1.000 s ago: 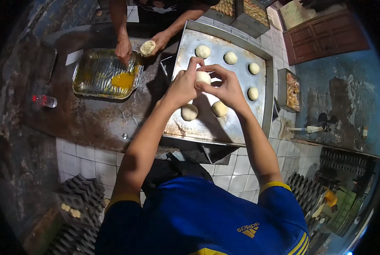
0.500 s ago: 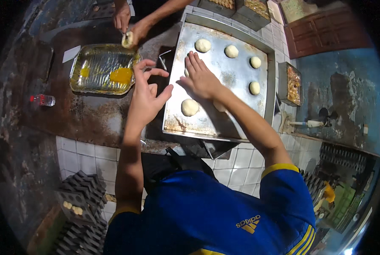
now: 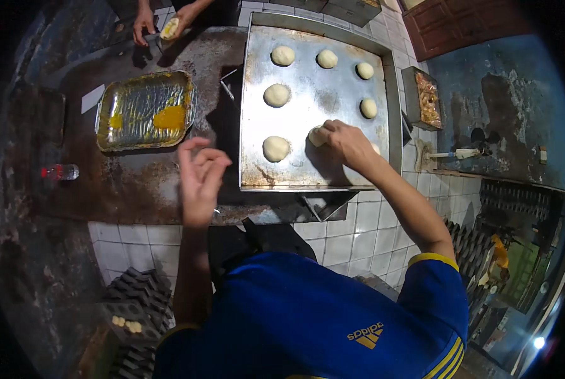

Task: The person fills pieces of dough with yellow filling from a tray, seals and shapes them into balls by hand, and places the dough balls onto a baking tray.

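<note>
My left hand (image 3: 200, 180) hangs off the left edge of the metal tray (image 3: 252, 126), fingers apart and curved, holding nothing. My right hand (image 3: 349, 145) is over the tray's lower right part, fingers wrapped on a pale dough ball (image 3: 315, 135). Around it several more smooth, round dough balls (image 3: 275, 149) are spread out on the tray's shiny, stained surface. Left of my left hand, a shallow foil-coloured pan (image 3: 134, 107) contains yellow greasy patches (image 3: 167, 117).
A co-worker's hands (image 3: 142, 25) at the top hold a pale piece with filling (image 3: 170, 28). A red-capped bottle (image 3: 60, 172) and white card (image 3: 91, 98) lie on the stained table (image 3: 67, 196). A filled tin (image 3: 421, 95) stands right of the tray; racks (image 3: 134, 290) are lower left.
My left hand left the dough and moved left and down, opening. My right hand moved right to another ball. The co-worker's hands shifted up and left.
</note>
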Motion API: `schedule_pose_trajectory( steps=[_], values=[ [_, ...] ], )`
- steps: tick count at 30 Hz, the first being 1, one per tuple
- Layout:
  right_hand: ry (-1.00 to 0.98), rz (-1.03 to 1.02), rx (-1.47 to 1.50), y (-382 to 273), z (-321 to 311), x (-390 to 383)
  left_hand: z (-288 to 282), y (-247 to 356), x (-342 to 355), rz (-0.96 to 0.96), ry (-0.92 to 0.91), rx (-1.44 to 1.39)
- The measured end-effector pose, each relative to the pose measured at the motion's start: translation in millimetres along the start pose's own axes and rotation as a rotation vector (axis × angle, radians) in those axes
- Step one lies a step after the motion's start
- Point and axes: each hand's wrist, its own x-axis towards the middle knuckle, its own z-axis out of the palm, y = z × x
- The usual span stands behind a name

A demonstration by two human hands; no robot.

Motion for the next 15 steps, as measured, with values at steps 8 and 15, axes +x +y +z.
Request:
schedule_pose_trajectory(
  steps=[8, 15],
  values=[
    [0.072, 0.337, 1.292, -110.0, -60.6, 43.3, 45.2, 3.9, 16.4, -0.043, -0.193, 0.088],
    [0.578, 0.243, 1.651, -249.0, -58.1, 126.7, -16.9, 45.8, 38.3, 0.317, 0.232, 0.097]
  ],
)
